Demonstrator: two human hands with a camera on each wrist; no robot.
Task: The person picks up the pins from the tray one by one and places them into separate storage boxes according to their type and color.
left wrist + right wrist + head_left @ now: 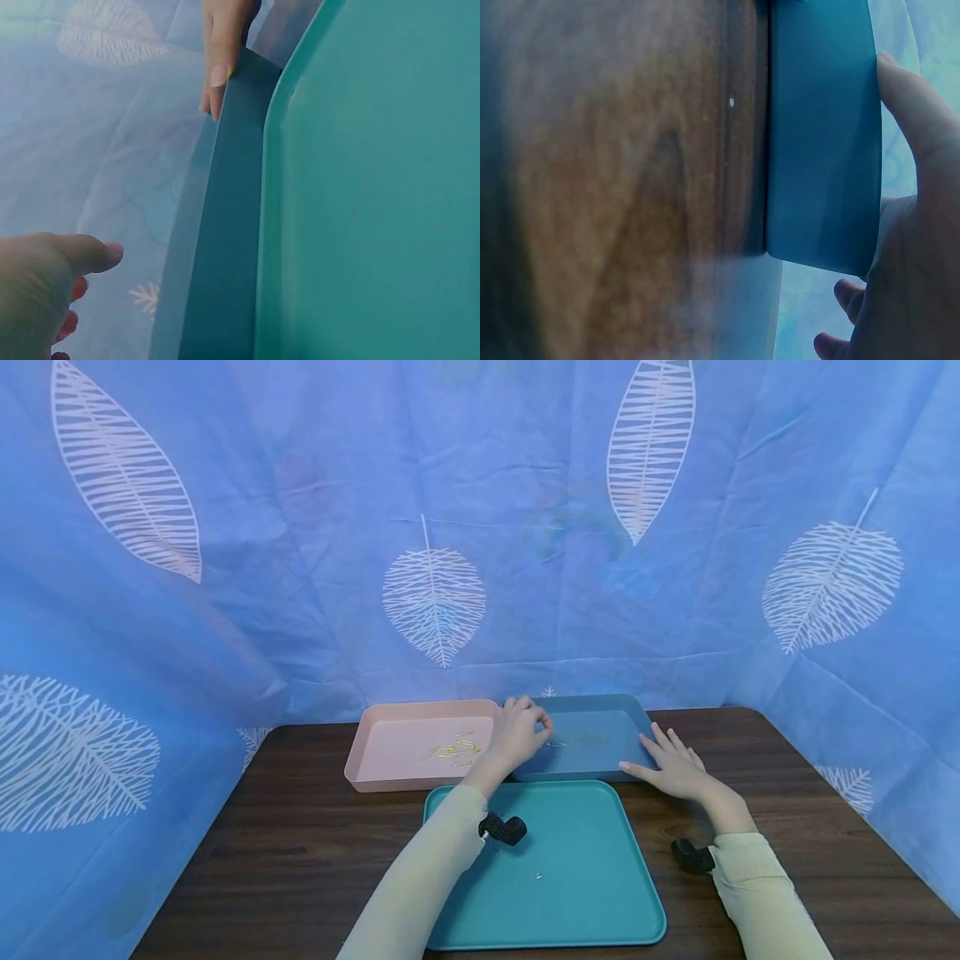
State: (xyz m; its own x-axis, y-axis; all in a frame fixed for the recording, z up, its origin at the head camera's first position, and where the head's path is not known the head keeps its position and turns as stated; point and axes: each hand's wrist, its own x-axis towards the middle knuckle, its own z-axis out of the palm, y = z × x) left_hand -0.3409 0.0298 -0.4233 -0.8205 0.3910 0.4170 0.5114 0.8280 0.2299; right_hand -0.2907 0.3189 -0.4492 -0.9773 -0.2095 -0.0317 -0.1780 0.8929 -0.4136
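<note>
My left hand [516,735] reaches over the spot where a pink tray [358,760] and a blue tray [621,708] meet. Its fingers bend loosely; in the left wrist view the thumb [101,253] stands out apart from the fingertips, with nothing seen between them. Just below the fingertips, a thin silver wire piece [555,744], like a pin or clip, shows over the blue tray. Several thin gold wire pieces [459,747] lie in the pink tray. With fingers spread, my right hand [675,768] rests at the right side of the blue tray, its thumb [907,94] at the rim.
A teal tray [570,935] lies in front of the two others, with a tiny shiny bit [537,876] on it. All three sit on a dark wooden table [300,860]. A blue cloth [322,568] with white leaf prints hangs behind and at the sides.
</note>
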